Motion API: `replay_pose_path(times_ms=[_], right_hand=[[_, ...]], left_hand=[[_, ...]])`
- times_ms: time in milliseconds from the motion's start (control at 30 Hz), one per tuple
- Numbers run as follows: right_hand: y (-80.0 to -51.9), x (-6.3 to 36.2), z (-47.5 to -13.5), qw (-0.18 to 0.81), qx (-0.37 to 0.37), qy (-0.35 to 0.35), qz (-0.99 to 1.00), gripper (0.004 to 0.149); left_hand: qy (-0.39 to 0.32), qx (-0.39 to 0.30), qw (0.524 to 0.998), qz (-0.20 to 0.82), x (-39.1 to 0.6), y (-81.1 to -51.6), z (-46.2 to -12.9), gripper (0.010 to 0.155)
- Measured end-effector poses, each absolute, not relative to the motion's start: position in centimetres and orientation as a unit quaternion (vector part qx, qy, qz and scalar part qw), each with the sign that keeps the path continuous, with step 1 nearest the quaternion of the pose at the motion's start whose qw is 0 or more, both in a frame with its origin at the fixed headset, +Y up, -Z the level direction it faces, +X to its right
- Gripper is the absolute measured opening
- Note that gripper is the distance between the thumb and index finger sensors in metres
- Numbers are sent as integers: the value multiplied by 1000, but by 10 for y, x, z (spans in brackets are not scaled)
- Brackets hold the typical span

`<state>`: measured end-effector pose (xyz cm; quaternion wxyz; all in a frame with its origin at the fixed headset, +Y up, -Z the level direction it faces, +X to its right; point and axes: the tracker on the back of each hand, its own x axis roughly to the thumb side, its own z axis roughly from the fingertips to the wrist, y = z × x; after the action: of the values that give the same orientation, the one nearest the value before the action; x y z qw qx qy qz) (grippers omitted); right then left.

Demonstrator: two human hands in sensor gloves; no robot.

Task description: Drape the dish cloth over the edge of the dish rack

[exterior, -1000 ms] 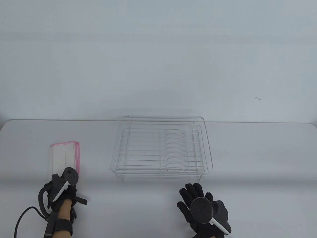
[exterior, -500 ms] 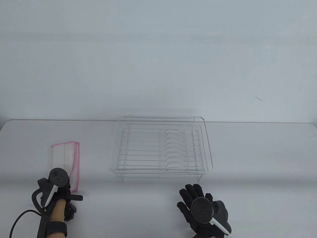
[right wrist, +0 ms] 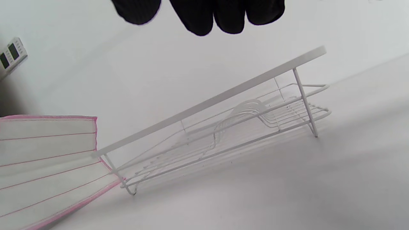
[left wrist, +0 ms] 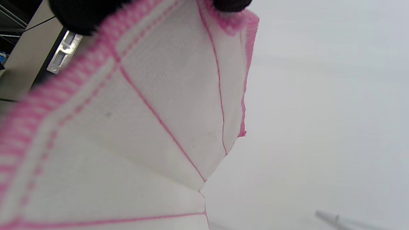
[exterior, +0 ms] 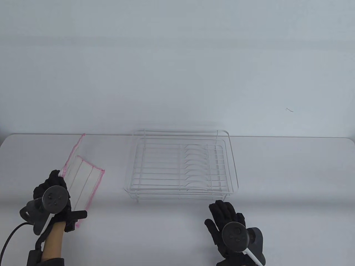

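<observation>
Cloth (exterior: 83, 177) had come up off the counter (exterior: 291, 171) since half a second ago: it was folded flat at 9 o'clock of the rack (exterior: 181, 163), now partly unfolded and lifted. My left hand (exterior: 55, 194) pinched its near edge, fingertips (left wrist: 80, 16) on the pink hem. Right hand (exterior: 230, 227) spread, holding nothing, at 6 o'clock of the rack, barely shifted. I judged pickup done; carry to the rack's edge not yet begun.

Lab-like setup: bare white table (exterior: 291, 171), plain white backdrop (exterior: 177, 69).
</observation>
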<state>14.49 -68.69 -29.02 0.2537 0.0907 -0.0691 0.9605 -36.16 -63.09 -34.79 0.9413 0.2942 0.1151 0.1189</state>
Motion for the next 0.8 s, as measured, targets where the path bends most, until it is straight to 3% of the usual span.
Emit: replay_pose_path(times_ms=[233,467,600,800], right_hand=[[-671,160,-283,288,73,-128,946,60],[-653,171,-274,319,74,-180,927,62],[-646,174,-269,331,80,-203,918,62],[-642,177,-266,342,88,-211,912,64]], left_hand=[[15,397,906,143,-318,-577,-305,44],[-78,445,875,176,-269,-537,-275,44],[-129,432,869,205,-243,-535,-269,43],[-208,383,862,259,-206,-558,-270,43]])
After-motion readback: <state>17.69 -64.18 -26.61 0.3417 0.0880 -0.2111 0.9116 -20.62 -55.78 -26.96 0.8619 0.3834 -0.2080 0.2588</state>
